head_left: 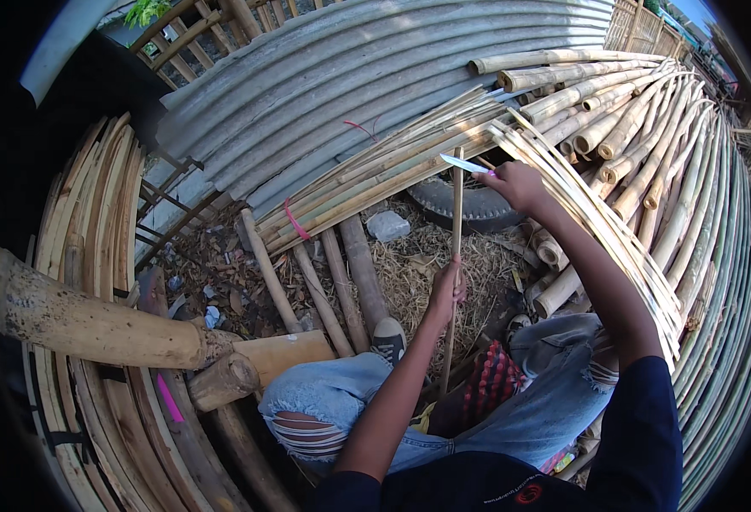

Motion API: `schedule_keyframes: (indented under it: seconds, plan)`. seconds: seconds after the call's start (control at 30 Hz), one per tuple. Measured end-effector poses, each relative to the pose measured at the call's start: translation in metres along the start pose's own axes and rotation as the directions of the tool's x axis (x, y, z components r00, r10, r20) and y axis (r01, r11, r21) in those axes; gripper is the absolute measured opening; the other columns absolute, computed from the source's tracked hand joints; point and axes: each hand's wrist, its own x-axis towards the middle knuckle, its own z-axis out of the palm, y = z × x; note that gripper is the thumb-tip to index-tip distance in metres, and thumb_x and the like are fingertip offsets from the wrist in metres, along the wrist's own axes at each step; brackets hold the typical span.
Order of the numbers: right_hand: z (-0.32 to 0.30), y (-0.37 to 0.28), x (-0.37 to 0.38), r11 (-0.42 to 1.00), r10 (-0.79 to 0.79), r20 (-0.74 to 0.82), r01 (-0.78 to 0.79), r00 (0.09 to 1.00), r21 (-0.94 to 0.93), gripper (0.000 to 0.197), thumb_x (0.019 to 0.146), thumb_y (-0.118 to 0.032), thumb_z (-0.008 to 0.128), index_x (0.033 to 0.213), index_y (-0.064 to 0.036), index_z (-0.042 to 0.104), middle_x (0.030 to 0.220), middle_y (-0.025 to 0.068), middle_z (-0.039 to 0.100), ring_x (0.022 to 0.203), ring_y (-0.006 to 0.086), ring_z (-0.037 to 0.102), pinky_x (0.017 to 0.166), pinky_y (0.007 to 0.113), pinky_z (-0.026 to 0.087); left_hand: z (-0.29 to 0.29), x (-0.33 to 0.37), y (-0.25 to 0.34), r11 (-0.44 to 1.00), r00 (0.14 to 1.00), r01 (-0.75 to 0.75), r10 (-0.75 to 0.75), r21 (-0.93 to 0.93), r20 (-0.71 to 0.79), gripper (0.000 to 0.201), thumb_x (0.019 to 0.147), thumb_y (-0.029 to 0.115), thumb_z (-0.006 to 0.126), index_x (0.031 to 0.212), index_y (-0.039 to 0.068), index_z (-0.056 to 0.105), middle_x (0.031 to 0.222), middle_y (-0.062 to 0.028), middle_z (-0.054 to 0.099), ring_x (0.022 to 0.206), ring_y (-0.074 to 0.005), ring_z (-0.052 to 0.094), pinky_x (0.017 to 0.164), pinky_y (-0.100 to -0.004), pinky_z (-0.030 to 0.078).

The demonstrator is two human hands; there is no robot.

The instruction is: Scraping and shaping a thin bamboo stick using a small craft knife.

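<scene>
My left hand (pixel 448 290) is wrapped round a long, thin bamboo strip (pixel 457 218), which stands nearly upright between my knees. Its lower end goes down toward my lap. In my right hand (pixel 516 186) is a knife (pixel 466 164) with a pale blade and a pinkish handle, mostly hidden by my fingers. The blade lies across the strip close to its top end and points left. Whether its edge bites into the bamboo I cannot tell.
Split bamboo bundles lie ahead (pixel 375 175) and at my right (pixel 593 205). Bamboo poles (pixel 640 136) are piled far right, beside a tyre (pixel 461 205). Corrugated sheeting (pixel 375 77) leans behind. Thick bamboo (pixel 102 324) and wooden slats (pixel 94 222) stand left; straw (pixel 410 273) covers the ground.
</scene>
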Motion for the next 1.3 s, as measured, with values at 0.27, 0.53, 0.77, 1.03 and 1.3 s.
schedule_keyframes:
  seconds: [0.27,0.53,0.77,1.03,1.3]
  plan:
    - [0.01,-0.012,0.001,0.999,0.041,0.043,-0.041,0.998,-0.009,0.067,0.083,-0.062,0.039,0.066,-0.0025,0.063,0.057,0.0196,0.056,0.059,0.0371,0.058,0.054,0.045,0.046,-0.002,-0.001,-0.001,1.0,1.0,0.002,-0.002,-0.011,-0.011,0.042,0.088,0.053,0.046,0.075,0.013,0.041,0.046,0.0064,0.031,0.036,-0.0043,0.029,0.037,-0.02,0.025]
    - [0.019,-0.009,-0.009,0.954,-0.223,0.143,0.246,0.964,-0.17,0.062,0.086,-0.057,0.039,0.071,-0.0033,0.066,0.062,0.021,0.058,0.064,0.0369,0.059,0.059,0.045,0.046,-0.008,0.0,-0.004,0.997,0.999,0.04,-0.04,-0.066,-0.01,0.042,0.088,0.053,0.044,0.07,0.015,0.038,0.045,0.006,0.03,0.034,-0.0049,0.027,0.036,-0.02,0.024]
    - [-0.003,0.03,0.027,0.965,0.238,-0.236,-0.201,0.942,0.169,0.066,0.085,-0.059,0.04,0.068,-0.0002,0.063,0.058,0.0202,0.056,0.058,0.0367,0.057,0.057,0.045,0.044,-0.016,0.007,-0.007,0.972,0.972,0.135,-0.092,-0.193,0.216,0.05,0.088,0.058,0.038,0.062,0.016,0.034,0.041,0.0053,0.026,0.031,-0.0064,0.024,0.038,-0.0212,0.027]
    - [0.021,0.0,-0.038,0.932,-0.256,0.21,0.299,0.943,-0.204,0.066,0.082,-0.062,0.041,0.056,-0.0041,0.06,0.051,0.0184,0.052,0.055,0.0365,0.056,0.052,0.044,0.044,-0.01,0.018,-0.015,0.911,0.871,0.314,-0.165,-0.267,0.463,0.053,0.088,0.059,0.036,0.06,0.014,0.035,0.04,0.0052,0.024,0.03,-0.0054,0.021,0.039,-0.0211,0.027]
    - [0.026,0.003,-0.03,0.916,-0.279,0.187,0.32,0.942,-0.242,0.068,0.081,-0.064,0.041,0.056,-0.004,0.06,0.052,0.0183,0.054,0.057,0.0372,0.058,0.053,0.045,0.047,-0.011,0.017,-0.018,0.915,0.883,0.3,-0.159,-0.27,0.441,0.053,0.088,0.059,0.036,0.059,0.014,0.034,0.041,0.0059,0.023,0.03,-0.0048,0.02,0.039,-0.0201,0.025]
